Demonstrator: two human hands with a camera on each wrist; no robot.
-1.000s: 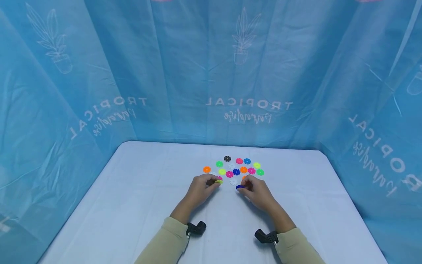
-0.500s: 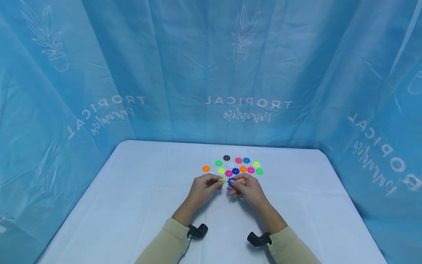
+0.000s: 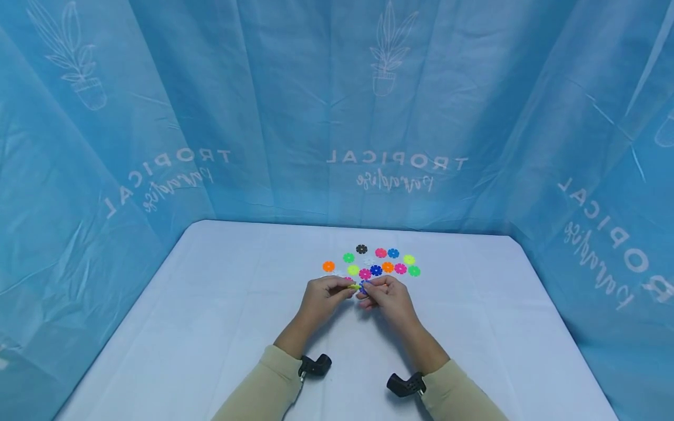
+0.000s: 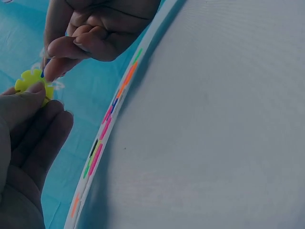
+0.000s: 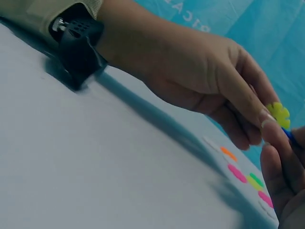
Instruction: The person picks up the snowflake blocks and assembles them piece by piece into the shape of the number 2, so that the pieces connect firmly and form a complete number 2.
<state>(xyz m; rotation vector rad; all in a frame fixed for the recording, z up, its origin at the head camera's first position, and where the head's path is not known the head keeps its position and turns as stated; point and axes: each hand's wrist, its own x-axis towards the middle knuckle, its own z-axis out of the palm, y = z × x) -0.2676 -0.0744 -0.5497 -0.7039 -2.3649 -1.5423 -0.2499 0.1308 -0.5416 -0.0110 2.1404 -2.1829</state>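
My left hand [image 3: 322,297] pinches a yellow notched flower-shaped disc [image 4: 34,78] between thumb and finger, held up above the white table. Facing it, my right hand [image 3: 389,299] pinches a dark blue disc [image 3: 363,286] of the same kind. In the left wrist view the blue disc shows as a thin edge-on strip at the yellow disc's rim, mostly covered by the right fingers [image 4: 62,67]. The two discs meet edge to edge, at an angle to each other. In the right wrist view, the right fingertips [image 5: 270,131] are right beside the yellow disc.
Several more flower discs lie flat just beyond the hands, among them an orange disc [image 3: 329,266], a black disc [image 3: 361,249] and a green disc [image 3: 414,271]. They rest on a white table [image 3: 253,292]. A blue printed curtain [image 3: 295,117] encloses its back and sides.
My right hand has moved left and lifted the blue disc, turning it and bringing it against the yellow one. My left hand has stayed nearly in place, still pinching its yellow disc.
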